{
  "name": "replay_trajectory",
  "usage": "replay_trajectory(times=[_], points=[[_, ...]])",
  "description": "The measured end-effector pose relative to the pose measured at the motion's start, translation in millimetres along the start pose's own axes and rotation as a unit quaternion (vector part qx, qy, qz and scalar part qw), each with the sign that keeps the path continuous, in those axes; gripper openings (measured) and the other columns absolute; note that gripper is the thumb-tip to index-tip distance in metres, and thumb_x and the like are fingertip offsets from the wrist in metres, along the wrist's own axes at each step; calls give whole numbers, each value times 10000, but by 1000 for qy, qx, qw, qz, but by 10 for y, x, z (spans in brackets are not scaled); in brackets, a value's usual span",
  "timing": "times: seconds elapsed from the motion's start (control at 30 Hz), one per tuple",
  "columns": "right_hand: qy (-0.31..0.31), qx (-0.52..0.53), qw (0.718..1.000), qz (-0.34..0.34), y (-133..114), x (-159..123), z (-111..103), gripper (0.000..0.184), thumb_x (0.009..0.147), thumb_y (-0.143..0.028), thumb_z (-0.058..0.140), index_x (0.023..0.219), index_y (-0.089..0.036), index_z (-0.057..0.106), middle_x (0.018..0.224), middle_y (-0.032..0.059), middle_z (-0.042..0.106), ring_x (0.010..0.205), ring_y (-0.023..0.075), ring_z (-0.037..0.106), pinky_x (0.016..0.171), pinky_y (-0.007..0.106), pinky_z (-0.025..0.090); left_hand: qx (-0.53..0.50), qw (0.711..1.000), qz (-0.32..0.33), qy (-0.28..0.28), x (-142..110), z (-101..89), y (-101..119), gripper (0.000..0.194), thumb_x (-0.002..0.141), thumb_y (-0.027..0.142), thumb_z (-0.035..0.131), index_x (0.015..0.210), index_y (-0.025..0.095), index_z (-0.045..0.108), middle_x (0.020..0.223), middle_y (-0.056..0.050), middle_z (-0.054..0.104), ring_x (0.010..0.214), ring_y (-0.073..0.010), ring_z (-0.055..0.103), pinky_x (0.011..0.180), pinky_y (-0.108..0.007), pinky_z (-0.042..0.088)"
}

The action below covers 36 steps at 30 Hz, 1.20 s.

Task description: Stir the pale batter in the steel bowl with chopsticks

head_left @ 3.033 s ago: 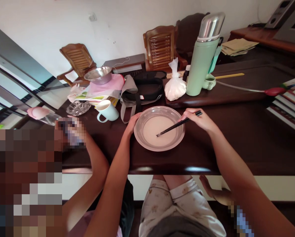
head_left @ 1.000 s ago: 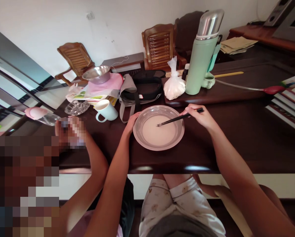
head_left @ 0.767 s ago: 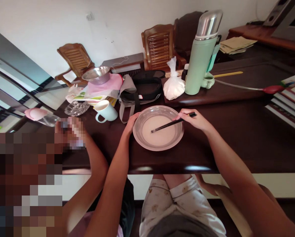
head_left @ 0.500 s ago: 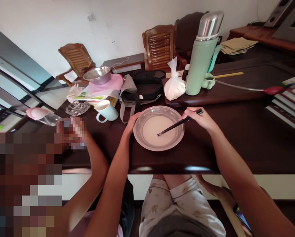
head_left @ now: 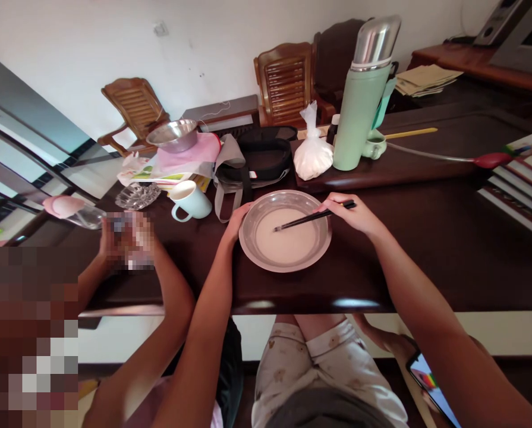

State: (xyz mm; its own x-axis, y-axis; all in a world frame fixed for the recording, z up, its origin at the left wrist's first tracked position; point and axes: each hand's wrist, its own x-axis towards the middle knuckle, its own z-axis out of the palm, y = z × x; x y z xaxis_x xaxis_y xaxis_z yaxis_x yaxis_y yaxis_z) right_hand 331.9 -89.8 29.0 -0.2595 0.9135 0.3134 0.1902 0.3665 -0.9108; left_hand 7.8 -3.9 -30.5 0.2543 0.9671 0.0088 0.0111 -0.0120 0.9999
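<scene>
At rnd metal bowl (head_left: 287, 267), blk chopsticks (head_left: 305, 219)

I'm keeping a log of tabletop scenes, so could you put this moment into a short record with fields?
Left hand: against the left side of a round, wide-rimmed, metallic-looking bowl
Right hand: holding slim black chopsticks, tips pointing into the bowl
Bowl contents: pale, milky liquid
Left of bowl: pale blue-white mug, upright
Behind bowl: tied translucent plastic bag with white contents; tall green cylindrical flask with silver metal cap
Surface: glossy dark brown wooden table
</scene>
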Motion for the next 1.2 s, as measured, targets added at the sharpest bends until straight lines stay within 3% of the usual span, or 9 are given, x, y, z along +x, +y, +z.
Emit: replay_trajectory(times=[0.13, 0.2, 0.3, 0.47, 0.67, 0.83, 0.93, 1.03, 1.2], points=[[68, 7, 997, 20, 2, -7, -35, 384, 851, -521, 559, 678, -208, 699, 730, 42, 715, 700, 182, 639, 669, 288, 472, 11, 1000, 0, 20, -12, 14, 7, 390, 849, 388, 524, 1063, 92, 659, 982, -59, 702, 1060, -275, 557, 927, -383, 421], [35, 20, 999, 29, -1, -9, -23, 399, 851, -534, 549, 680, -207, 702, 728, 47, 715, 675, 180, 631, 608, 281, 461, 21, 999, 3, 34, -21, 21, 12, 366, 893, 390, 485, 1050, 107, 656, 967, -41, 706, 1095, -278, 532, 947, -397, 406], [-24, 24, 999, 21, -6, -5, 13, 353, 853, -519, 558, 758, -218, 714, 825, 42, 726, 799, 197, 654, 693, 288, 481, 36, 998, 6, 42, -23, 20, 9, 358, 923, 406, 455, 1037, 129, 651, 944, -22, 711, 1133, -287, 499, 966, -419, 389], [43, 7, 999, 25, -18, -13, -30, 368, 862, -499, 555, 691, -206, 698, 751, 42, 720, 736, 185, 643, 633, 272, 454, 40, 999, -1, 29, -2, -7, -11, 363, 897, 431, 492, 1033, 143, 668, 939, -21, 712, 1140, -308, 497, 958, -439, 388], [-25, 11, 1000, 7, -11, -1, 11, 321, 865, -487, 558, 779, -222, 718, 846, 38, 726, 814, 191, 649, 732, 288, 469, 63, 997, 0, 41, -5, -12, -20, 362, 832, 486, 548, 1012, 213, 706, 963, -14, 712, 1153, -322, 514, 930, -444, 414], [56, 13, 998, 22, -17, -7, -31, 364, 861, -494, 561, 682, -206, 695, 728, 40, 715, 708, 175, 634, 632, 268, 454, 66, 997, -4, 40, -8, -14, -19, 367, 810, 493, 552, 1015, 236, 715, 979, -15, 708, 1155, -333, 524, 932, -454, 419], [10, 22, 999, 22, -20, -9, -20, 373, 875, -482, 544, 680, -206, 699, 714, 36, 711, 653, 160, 612, 605, 266, 441, 60, 998, -6, 35, -14, -9, -6, 353, 809, 469, 547, 1006, 232, 718, 988, -16, 706, 1142, -332, 535, 940, -449, 422], [-30, 18, 999, 6, -11, -3, 8, 310, 877, -457, 555, 765, -215, 714, 814, 32, 722, 779, 177, 645, 733, 283, 464, 42, 999, -5, 29, -24, 4, 5, 346, 810, 442, 540, 1014, 222, 713, 996, -24, 705, 1124, -325, 546, 936, -437, 432], [51, 11, 998, 18, -13, -13, -42, 355, 871, -475, 556, 687, -206, 699, 734, 38, 714, 716, 176, 641, 640, 269, 451, 24, 1000, -13, 15, -31, 20, 34, 391, 794, 411, 546, 1050, 153, 691, 1024, -63, 697, 1082, -316, 567, 922, -412, 438]])
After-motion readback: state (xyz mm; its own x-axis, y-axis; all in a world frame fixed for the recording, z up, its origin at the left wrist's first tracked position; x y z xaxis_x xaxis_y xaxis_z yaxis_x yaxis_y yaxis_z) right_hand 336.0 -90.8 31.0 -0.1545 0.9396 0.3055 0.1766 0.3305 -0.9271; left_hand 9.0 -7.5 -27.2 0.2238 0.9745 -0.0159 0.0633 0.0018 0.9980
